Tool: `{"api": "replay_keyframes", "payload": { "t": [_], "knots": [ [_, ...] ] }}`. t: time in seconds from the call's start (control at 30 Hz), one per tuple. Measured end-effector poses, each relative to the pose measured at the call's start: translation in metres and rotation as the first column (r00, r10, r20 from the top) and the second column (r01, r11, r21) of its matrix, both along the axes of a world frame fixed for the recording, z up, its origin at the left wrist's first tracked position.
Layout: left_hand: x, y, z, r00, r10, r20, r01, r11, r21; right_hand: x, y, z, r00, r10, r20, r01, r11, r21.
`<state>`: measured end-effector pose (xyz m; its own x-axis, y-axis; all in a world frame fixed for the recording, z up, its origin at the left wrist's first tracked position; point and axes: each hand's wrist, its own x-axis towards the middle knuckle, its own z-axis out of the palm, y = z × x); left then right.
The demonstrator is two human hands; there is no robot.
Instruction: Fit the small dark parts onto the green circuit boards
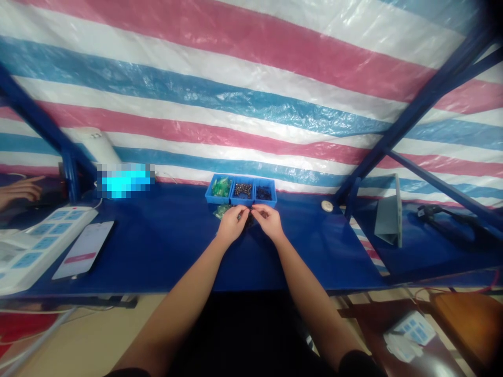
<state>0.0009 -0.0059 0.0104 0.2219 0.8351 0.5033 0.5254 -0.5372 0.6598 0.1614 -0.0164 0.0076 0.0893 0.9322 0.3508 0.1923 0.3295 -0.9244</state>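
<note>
My left hand (232, 224) and my right hand (269, 220) meet over the middle of the blue table, fingertips pinched close together. Whatever sits between the fingers is too small to name. Small dark pieces (249, 221) show just beneath and between the hands. Beside my left hand lies a clear bag with green bits (220, 211). Right behind the hands stand three joined blue bins: one with green pieces (220, 187), one with small metallic beads or fasteners (242, 191), one with dark small parts (263, 193).
At left are a phone (84, 250) and a white power strip (43, 245). Another person's hand (21, 191) reaches in at far left. A round pale disc (327, 206) lies to the right, near a blue frame post (351, 199). A tablet on a stand (389, 214) is beyond it.
</note>
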Motion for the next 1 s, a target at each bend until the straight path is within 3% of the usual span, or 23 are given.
{"api": "replay_keyframes", "payload": {
  "t": [0.4,0.7,1.0],
  "knots": [
    [0.0012,0.0027,-0.0061,0.997,-0.002,0.081,0.006,0.999,-0.049,0.0,0.0,0.0006,1.0,0.01,0.026,-0.01,1.0,-0.006],
    [0.0007,0.0003,-0.0009,0.999,-0.02,0.029,0.021,0.999,-0.037,-0.001,0.001,-0.001,1.0,-0.004,0.028,0.004,1.0,0.011],
    [0.0014,0.002,-0.0051,0.998,-0.012,0.068,0.016,0.999,-0.052,-0.0005,0.0004,-0.0003,0.999,0.001,0.046,-0.002,1.0,0.018]
  ]
}}
